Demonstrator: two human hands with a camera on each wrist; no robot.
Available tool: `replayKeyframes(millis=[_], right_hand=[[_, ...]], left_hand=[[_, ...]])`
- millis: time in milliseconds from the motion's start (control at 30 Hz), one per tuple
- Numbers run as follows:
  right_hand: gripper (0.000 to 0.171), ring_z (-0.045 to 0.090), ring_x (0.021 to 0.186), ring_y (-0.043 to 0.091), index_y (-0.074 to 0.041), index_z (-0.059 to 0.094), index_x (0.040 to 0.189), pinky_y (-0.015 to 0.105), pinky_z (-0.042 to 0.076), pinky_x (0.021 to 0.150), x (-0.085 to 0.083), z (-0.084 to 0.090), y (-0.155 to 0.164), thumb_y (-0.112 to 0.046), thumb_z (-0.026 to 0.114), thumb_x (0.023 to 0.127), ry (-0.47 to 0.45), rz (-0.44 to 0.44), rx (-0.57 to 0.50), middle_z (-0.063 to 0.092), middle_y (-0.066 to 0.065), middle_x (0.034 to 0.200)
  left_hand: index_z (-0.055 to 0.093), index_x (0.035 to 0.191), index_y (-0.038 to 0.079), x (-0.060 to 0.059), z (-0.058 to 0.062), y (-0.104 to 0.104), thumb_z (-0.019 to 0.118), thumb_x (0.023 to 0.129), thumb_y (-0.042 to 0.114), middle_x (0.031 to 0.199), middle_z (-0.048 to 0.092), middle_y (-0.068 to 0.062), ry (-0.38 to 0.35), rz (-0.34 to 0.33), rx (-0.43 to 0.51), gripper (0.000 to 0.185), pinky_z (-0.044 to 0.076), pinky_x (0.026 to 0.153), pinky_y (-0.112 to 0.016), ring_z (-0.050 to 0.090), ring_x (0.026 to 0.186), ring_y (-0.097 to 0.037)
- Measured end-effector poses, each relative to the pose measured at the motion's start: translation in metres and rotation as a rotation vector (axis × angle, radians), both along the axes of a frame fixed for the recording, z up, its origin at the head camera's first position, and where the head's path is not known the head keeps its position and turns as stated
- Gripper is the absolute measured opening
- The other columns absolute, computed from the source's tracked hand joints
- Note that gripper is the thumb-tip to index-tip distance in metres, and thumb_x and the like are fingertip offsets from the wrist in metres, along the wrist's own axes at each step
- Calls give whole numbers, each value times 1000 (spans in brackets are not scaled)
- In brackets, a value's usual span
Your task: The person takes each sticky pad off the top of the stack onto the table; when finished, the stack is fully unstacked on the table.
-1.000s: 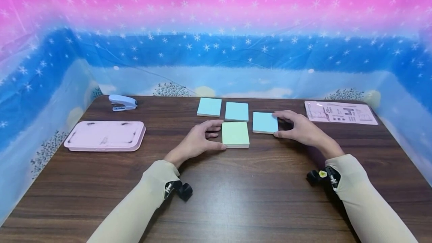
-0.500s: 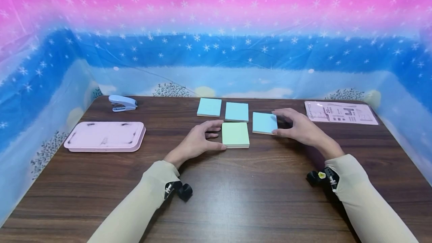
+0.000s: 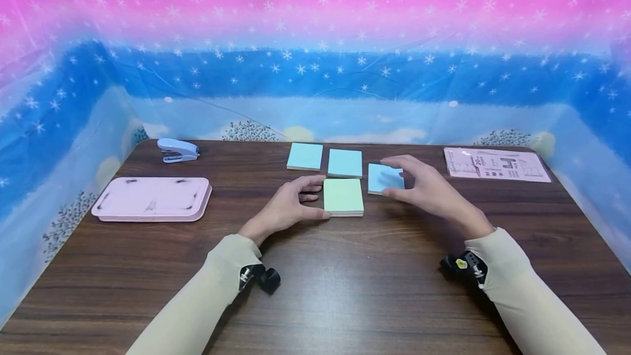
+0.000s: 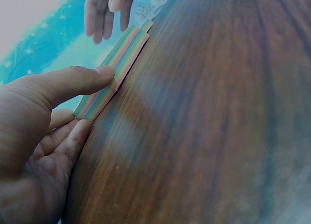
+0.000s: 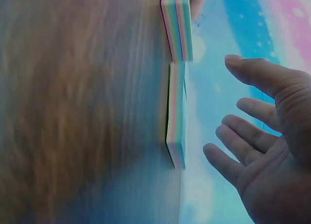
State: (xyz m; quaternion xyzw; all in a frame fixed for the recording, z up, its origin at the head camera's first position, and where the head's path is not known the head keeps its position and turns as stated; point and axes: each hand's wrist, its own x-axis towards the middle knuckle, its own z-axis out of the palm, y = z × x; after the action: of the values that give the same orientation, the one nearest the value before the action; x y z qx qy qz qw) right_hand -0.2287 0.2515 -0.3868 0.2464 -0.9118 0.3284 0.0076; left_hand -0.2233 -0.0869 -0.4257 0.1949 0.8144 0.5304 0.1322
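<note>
Now the left hand (image 3: 291, 207) has thumb and fingers set against the left edge of the square green sticky-note pad (image 3: 343, 196), mid-table on the dark wooden table (image 3: 345, 289). Just right of it, the right hand (image 3: 426, 190) hovers spread over the square blue sticky-note pad (image 3: 382, 178), touching nothing. Light, stiff blocks with loose top sheets, I'd say: pinch opposite side edges. Blue pad's right half is hidden.
</note>
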Motion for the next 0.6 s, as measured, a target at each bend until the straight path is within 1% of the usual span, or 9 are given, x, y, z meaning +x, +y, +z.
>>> replayKeyframes(millis=[100, 300, 433, 600], right_hand=[[68, 59, 130, 38, -6, 57, 152, 58, 50, 110, 1, -3, -8, -26, 86, 94, -25, 40, -34, 55, 14, 151], [68, 56, 137, 39, -5, 54, 154, 55, 49, 113, 7, -6, -25, -23, 84, 96, -107, 87, -92, 50, 15, 156], [67, 57, 136, 41, -6, 53, 155, 57, 50, 111, 11, -8, -32, -25, 82, 97, -144, 94, -83, 49, 15, 158], [66, 59, 134, 38, -9, 55, 154, 56, 52, 109, 13, -9, -39, -25, 83, 97, -167, 90, -73, 53, 13, 155]], left_hand=[[52, 158, 12, 0, 0, -1, 92, 86, 18, 150, 59, -11, 2, -4, 1, 83, 52, 110, -43, 61, 132, -31], [52, 158, 13, 0, -1, -1, 92, 85, 18, 151, 58, -11, 8, -4, -1, 84, 53, 110, -42, 61, 132, -31], [52, 158, 12, -1, -1, 0, 92, 86, 19, 151, 58, -12, 11, -7, 3, 83, 53, 110, -43, 61, 132, -32], [52, 158, 11, -1, -1, 0, 92, 86, 17, 151, 58, -12, 3, -6, 9, 83, 53, 110, -43, 61, 131, -32]])
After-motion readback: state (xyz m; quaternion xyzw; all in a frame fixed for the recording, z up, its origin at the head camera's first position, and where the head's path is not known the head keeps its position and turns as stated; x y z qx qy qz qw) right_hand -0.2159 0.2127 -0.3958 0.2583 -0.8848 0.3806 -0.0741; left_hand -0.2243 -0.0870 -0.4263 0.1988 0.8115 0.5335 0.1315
